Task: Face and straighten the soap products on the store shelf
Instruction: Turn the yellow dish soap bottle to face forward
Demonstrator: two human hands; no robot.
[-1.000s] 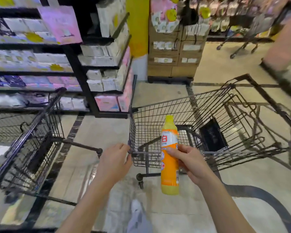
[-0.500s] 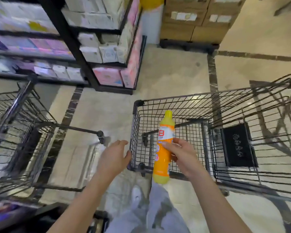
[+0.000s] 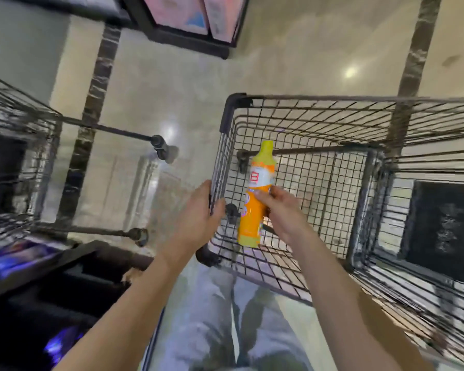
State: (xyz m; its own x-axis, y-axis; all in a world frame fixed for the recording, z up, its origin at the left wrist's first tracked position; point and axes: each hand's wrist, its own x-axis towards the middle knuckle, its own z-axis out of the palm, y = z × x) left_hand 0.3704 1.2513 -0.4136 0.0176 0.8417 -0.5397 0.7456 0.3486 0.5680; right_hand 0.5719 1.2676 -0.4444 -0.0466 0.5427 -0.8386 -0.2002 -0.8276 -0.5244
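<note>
Since a moment earlier the left hand [image 3: 198,212] had come across to the shopping cart [image 3: 359,101] and taken hold of the near end of its left rim, and the bottle had sunk a little lower inside the basket. Over on the far left stood a second cart [image 3: 19,145], its wire side blurred, with a wheel strut reaching out over the pale floor [image 3: 156,76]. Near the person, at the lower left, a dark shelf [image 3: 73,266] carried some purple packs [image 3: 16,257] too smeared to read. Farther off, at the top, pink boxes [image 3: 177,12] sat on the lowest level of a black shelving unit. The left hand had its thumb on the inner side of the wire wall and its fingers over the outer side, so the rim was pinched between them. Just to its right, apart from it, the orange soap bottle [image 3: 253,210] stood nearly upright inside the cart, yellow cap at the far end, a white label band with a red mark below the neck; whether its base touched the wire bottom I could not tell. The right hand [image 3: 281,212] held it round the middle, fingers curled across the front. Farther right, a black panel [image 3: 439,231] lay in the cart's rear section. Below, between the arms, were the person's legs in light trousers [image 3: 214,317].
</note>
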